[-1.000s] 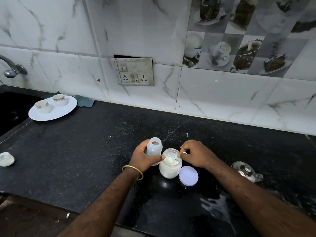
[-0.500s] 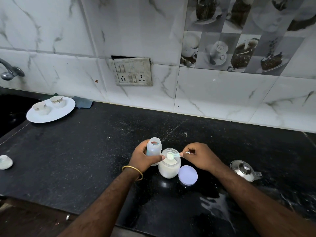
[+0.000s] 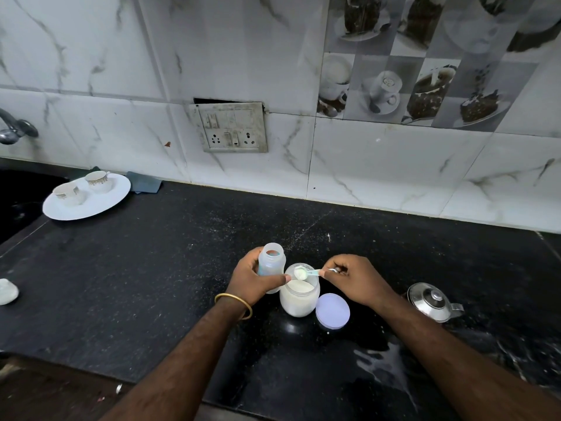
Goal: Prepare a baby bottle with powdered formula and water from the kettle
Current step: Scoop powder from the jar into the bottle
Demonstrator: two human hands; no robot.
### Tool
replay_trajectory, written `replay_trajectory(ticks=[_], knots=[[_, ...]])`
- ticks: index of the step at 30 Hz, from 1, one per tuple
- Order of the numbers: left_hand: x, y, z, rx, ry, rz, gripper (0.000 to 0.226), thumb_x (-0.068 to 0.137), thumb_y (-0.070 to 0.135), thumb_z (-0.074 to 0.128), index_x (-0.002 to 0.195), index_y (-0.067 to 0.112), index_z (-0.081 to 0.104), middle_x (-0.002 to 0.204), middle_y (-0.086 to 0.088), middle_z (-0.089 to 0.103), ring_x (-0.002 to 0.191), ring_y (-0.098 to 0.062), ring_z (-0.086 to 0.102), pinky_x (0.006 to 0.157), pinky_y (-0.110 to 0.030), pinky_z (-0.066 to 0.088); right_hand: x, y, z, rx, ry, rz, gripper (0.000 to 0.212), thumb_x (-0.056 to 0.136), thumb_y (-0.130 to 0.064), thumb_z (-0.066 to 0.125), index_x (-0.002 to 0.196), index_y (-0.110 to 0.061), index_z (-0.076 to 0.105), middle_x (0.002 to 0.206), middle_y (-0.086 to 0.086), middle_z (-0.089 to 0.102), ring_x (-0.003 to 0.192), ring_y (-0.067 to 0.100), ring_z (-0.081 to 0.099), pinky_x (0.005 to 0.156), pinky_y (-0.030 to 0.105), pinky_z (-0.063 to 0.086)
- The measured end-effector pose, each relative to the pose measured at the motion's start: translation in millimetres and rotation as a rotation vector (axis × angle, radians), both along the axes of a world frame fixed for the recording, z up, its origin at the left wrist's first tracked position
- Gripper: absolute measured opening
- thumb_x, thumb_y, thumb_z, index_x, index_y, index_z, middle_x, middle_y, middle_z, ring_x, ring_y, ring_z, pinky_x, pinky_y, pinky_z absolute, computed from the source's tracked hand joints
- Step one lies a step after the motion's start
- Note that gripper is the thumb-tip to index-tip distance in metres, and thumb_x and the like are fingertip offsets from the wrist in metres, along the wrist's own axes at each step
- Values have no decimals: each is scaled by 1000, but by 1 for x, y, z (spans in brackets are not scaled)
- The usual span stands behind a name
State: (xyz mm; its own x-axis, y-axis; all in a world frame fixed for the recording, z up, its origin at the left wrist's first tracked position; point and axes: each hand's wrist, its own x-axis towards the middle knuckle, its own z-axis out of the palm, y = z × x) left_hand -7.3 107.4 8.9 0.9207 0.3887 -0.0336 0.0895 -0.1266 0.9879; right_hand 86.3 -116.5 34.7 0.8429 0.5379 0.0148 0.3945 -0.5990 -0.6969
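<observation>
1. I see the scoop [image 3: 300, 272] now lifted clear of the powder, where a second ago its bowl sat down in the mouth of the formula jar [image 3: 299, 299]. It is heaped with white powder and hangs just above the jar's rim.
2. The right hand [image 3: 353, 281] has its fingers pinched shut around the scoop's handle, holding the bowl roughly level. The handle points right, towards the knuckles.
3. The left hand [image 3: 253, 282] has not shifted. Its fingers are wrapped closed around the baby bottle [image 3: 271, 264], which stands upright with its mouth open, just left of the jar and touching or nearly touching it; the thumb tip rests near the jar's rim.
4. I read this as one scoop loaded and ready to travel. The gap to the bottle's mouth is short, but that mouth is narrow, so I judge the tip-in needs the scoop centred over it or powder will fall on the counter [image 3: 151, 284].
5. The jar's lid [image 3: 333, 311] lies flat just right of the jar, and the steel kettle [image 3: 432, 302] waits further right, untouched, with its lid on. Water is not yet in play, so I judge the task to be in its early half.
</observation>
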Motion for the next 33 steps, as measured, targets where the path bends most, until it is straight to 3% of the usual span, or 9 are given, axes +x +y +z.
replay_trajectory(ticks=[6,10,14,18,21,25,27,33], knots=[[0,1,0,4,5,0,54,60,10,93,99,35,64,106,1,72,96,-16,68,83,-31,57,0,-2,-1,-44,-22,19,11,88,-28,70,79,-24,75,71,-6,68,61,1,53,57,22,40],[0,2,1,-11,8,-1,54,60,9,92,101,32,65,106,0,73,97,-18,69,84,-33,58,-3,-3,-2,-75,-60,35,11,89,-28,69,81,-23,74,76,-6,66,69,6,57,65,30,46],[0,1,1,-19,13,-9,55,61,9,92,102,32,64,105,0,73,99,-21,70,86,-36,58,-3,-3,-3,-13,-56,25,12,89,-27,70,79,-21,74,71,-7,66,63,2,54,61,23,43],[0,0,3,-27,18,-8,55,61,8,92,101,33,64,106,-1,73,99,-21,70,86,-37,58,-4,-3,-4,-70,-52,21,11,89,-28,70,81,-23,75,75,-5,68,68,7,59,65,30,47],[-1,0,3,-29,22,-10,55,61,8,92,101,34,64,105,2,73,99,-19,70,84,-33,59,-4,-3,-5,27,2,-18,11,88,-27,72,79,-21,75,73,-1,69,62,3,54,61,24,44],[-2,0,4,-24,27,-12,55,61,8,92,102,33,64,106,-1,73,100,-21,69,87,-38,58,-5,-4,-5,-88,-66,20,11,89,-29,69,81,-23,73,77,-6,67,71,6,58,67,31,47],[-3,0,5,-19,26,-9,55,61,8,92,102,33,63,107,-1,72,101,-21,69,88,-39,58,-6,-5,-5,-38,-53,20,11,89,-27,70,80,-22,74,74,-7,67,68,5,57,65,28,46],[-5,1,5,-13,33,0,55,60,10,93,99,36,64,104,4,73,98,-16,70,83,-31,58,-8,-5,-6,-71,-5,-31,11,88,-27,71,78,-23,73,72,-4,67,65,7,55,64,29,46]])
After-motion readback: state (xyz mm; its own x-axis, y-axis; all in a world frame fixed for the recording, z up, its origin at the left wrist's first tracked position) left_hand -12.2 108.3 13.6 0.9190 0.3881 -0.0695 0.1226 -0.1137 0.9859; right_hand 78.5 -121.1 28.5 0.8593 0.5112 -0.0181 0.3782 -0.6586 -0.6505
